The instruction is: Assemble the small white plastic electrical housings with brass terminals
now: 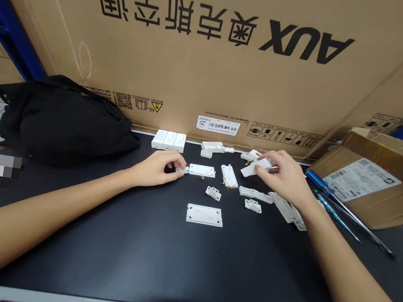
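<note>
- Clock positions are taken from the plate, with 12 o'clock toward the far side of the bench.
- Bench [101,252]: black top, pale metal front edge; carries all items below unless noted.
- Rectangular white plastic plate [204,215]: flat, holes near its four corners, touching neither hand.
- Left hand [154,169]: at 10 o'clock, fingers curled and nearly closed, pinching a small white plastic fitting [182,170] at the fingertips. The fitting sits just beside a white strip with brass-coloured pins [202,170].
- Right hand [277,176]: at 2 o'clock, raised above the bench, fingers partly closed, holding a flat white plastic piece [256,169].
- Small white hinged part [213,192]: at 12 o'clock, lying loose.
- Second small white part [253,205]: at 2 o'clock, under the right hand's reach.
- Stacked white strips [287,208]: at 3 o'clock, below the right wrist.
- Pinned white bar [229,176]: at 12 o'clock, lying diagonally.
- Three white blocks [168,140]: at 11 o'clock, side by side against the far edge.
- Two blue-handled screwdrivers [340,214]: at 2 to 3 o'clock, near the opened cardboard box [372,180].
- Black bag [64,119]: at 10 o'clock, on the bench.
- Large AUX carton [218,46]: upright behind the bench, printed text inverted.
</note>
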`<state>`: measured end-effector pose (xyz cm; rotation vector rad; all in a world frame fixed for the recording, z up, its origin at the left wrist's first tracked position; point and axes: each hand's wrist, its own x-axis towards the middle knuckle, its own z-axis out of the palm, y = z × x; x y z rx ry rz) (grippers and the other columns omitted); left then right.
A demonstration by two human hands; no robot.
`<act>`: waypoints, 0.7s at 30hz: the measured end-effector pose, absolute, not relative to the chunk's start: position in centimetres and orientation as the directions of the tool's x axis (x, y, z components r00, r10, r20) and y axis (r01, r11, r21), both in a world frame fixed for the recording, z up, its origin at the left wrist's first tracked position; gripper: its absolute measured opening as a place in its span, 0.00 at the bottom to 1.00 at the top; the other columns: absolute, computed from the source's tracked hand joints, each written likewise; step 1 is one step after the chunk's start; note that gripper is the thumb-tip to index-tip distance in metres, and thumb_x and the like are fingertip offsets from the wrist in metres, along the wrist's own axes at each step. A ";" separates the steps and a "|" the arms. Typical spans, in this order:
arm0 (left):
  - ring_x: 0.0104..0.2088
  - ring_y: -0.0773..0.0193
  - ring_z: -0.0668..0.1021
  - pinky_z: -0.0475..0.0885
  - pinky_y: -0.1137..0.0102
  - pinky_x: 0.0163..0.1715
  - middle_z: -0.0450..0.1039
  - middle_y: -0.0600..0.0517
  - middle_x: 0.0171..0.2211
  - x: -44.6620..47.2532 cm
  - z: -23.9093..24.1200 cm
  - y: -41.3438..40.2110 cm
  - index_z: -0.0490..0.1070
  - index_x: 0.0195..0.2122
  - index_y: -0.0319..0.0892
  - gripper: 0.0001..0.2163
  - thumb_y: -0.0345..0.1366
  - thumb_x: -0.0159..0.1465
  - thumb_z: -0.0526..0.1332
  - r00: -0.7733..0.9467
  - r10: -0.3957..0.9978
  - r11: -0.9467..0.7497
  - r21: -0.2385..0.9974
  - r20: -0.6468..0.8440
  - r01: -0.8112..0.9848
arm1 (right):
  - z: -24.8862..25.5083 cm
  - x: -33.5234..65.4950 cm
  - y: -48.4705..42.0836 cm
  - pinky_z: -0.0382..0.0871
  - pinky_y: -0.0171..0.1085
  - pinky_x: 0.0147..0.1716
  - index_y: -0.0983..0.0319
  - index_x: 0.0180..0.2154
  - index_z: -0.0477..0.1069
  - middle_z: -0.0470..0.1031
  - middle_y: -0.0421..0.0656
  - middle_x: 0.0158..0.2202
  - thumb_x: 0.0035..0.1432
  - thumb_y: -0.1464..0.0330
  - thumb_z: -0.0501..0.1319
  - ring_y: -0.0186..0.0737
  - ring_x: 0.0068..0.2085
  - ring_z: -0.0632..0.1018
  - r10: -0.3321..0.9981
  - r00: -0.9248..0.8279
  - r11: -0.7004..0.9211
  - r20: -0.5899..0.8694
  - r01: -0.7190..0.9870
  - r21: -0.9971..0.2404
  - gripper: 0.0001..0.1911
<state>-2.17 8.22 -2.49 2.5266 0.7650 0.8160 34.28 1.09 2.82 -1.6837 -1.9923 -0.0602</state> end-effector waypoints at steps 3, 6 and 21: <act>0.36 0.64 0.79 0.76 0.69 0.37 0.79 0.51 0.41 -2.2 -2.5 8.2 0.74 0.41 0.44 0.05 0.38 0.67 0.63 0.686 0.596 -0.782 0.495 0.416 0.379 | 2.7 34.6 1.2 0.73 0.45 0.39 0.59 0.39 0.74 0.79 0.47 0.41 0.60 0.57 0.61 0.49 0.38 0.79 0.936 -0.096 0.203 0.338 0.933 -0.296 0.13; 0.37 0.63 0.79 0.76 0.68 0.37 0.79 0.51 0.41 -2.2 -2.5 8.2 0.74 0.42 0.44 0.06 0.38 0.67 0.62 0.689 0.594 -0.785 0.486 0.416 0.384 | 2.3 35.1 1.3 0.72 0.45 0.39 0.58 0.40 0.74 0.81 0.46 0.39 0.57 0.57 0.62 0.50 0.39 0.81 0.954 -0.127 0.204 0.270 0.939 -0.277 0.13; 0.52 0.51 0.75 0.72 0.52 0.55 0.73 0.45 0.50 -2.4 -2.3 7.3 0.67 0.49 0.44 0.11 0.37 0.66 0.61 0.646 0.585 -0.810 0.397 0.491 0.432 | 2.5 36.1 1.2 0.74 0.50 0.47 0.60 0.49 0.69 0.80 0.52 0.50 0.58 0.59 0.63 0.56 0.49 0.80 0.943 -0.248 0.300 0.222 0.920 -0.250 0.19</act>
